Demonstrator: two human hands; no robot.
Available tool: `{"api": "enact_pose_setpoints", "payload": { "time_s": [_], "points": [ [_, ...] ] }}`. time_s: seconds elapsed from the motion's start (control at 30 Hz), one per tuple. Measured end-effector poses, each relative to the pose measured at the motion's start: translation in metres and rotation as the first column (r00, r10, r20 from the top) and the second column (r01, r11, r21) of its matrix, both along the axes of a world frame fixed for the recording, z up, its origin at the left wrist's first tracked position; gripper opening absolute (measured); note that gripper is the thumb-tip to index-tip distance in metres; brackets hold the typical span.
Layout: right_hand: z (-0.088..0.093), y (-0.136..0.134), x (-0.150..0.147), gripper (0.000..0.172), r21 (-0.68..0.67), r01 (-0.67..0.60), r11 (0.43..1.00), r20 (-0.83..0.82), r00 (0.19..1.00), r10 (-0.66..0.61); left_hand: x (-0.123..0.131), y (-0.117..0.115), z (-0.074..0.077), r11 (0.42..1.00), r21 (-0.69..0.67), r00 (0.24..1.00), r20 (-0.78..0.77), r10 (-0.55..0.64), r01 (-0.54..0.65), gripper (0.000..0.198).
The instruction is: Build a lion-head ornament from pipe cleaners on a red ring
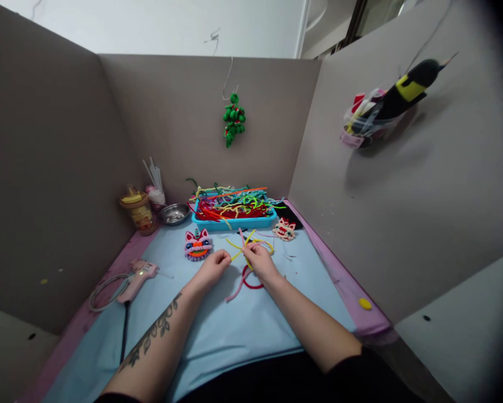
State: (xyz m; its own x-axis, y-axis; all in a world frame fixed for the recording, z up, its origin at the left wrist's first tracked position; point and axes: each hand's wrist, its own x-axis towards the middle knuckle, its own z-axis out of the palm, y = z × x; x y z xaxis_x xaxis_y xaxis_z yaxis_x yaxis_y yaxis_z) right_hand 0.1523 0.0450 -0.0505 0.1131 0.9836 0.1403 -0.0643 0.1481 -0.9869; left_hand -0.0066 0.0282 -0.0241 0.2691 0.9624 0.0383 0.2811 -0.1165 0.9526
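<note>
- Left hand (215, 266): closed, thumb and forefinger seemingly pinching one end of a yellow stem (236, 256)
- Right hand (260, 261): fingers closed on the spot where yellow and pink strands cross; exact grip partly hidden
- Place of the stems: between and around the hands, above the mid-table, tips splaying to the far side
- Handling, judged: hold the crossing firmly with the right, draw the yellow end with the left in small even pulls, and avoid sharp kinks; spread the loose tips so none catch
- Below the right hand: 1 pink stem (237, 288), trailing near-left; 1 red stem (254, 287), curved; yellow strands not countable, as they overlap
- Beyond the hands: 2 animal heads, one pink and purple (198, 245) to the left, one cream and red (284, 229) to the right
- Far centre: 1 blue tray (218, 225), heaped with stems, too tangled to count
- Left side: 1 bowl (175, 214), 1 cup (139, 215) farther left, 1 glue gun (136, 281) nearer
- Right edge, near: 1 yellow disc (364, 303)
- Far wall: 1 green ornament (233, 118), hanging
</note>
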Motion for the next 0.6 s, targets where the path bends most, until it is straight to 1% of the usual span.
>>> {"api": "enact_pose_setpoints", "payload": {
  "time_s": [0.13,0.23,0.33,0.47,0.6],
  "points": [
    [0.0025,-0.0018,-0.0033,0.028,-0.020,-0.010,1.000,-0.086,0.996,0.008,-0.0012,0.0035,-0.0024,0.999,0.048,1.000,-0.013,0.012,-0.012,0.017],
    [0.0018,-0.0015,-0.0055,0.029,-0.054,-0.048,0.997,-0.150,0.988,0.040,-0.0017,0.0054,-0.0058,0.999,0.042,1.000,-0.021,0.016,-0.015,0.017],
    [0.0006,-0.0009,-0.0061,0.030,-0.058,-0.074,0.996,-0.169,0.984,0.063,-0.0018,0.0052,-0.0064,0.999,0.033,1.000,-0.021,0.022,-0.021,0.017],
    [0.0016,-0.0020,-0.0049,0.029,-0.048,-0.041,0.998,-0.108,0.994,0.035,0.0001,0.0031,-0.0053,0.999,0.012,0.999,0.010,0.045,-0.046,0.018],
    [0.0044,-0.0041,-0.0020,0.029,-0.006,0.043,0.999,0.055,0.998,-0.043,0.0058,-0.0007,-0.0074,0.996,-0.058,0.995,0.064,0.070,-0.067,0.020]
  ]
}}
